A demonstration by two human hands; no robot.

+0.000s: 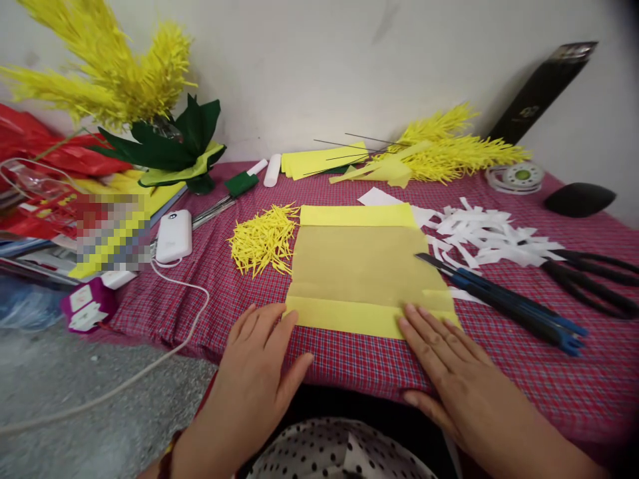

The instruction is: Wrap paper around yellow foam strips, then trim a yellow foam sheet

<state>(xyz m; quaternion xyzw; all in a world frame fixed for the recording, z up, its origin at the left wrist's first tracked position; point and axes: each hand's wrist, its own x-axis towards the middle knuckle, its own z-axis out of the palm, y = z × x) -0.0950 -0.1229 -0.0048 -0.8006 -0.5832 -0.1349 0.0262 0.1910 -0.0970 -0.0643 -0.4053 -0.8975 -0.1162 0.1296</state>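
A yellow paper sheet [357, 266] lies on the checked cloth, with brighter yellow bands along its far and near edges. My left hand [257, 372] rests at its near left corner, fingers spread and touching the edge. Over the near right corner lies my right hand [452, 366], flat with fingers stretched out. A blue and black utility knife [509, 303] has its tip on the sheet's right side. Left of the sheet is a pile of thin yellow strips [264, 241]. White paper strips [486, 233] are heaped to the right.
Black-handled scissors [589, 279] lie at the right, near a tape roll [519, 176] and a dark oval object [579, 199]. Yellow paper plumes [449, 156] lie at the back. At the left are a white power bank [174, 236] with a cable and a green-leaved arrangement [184, 143].
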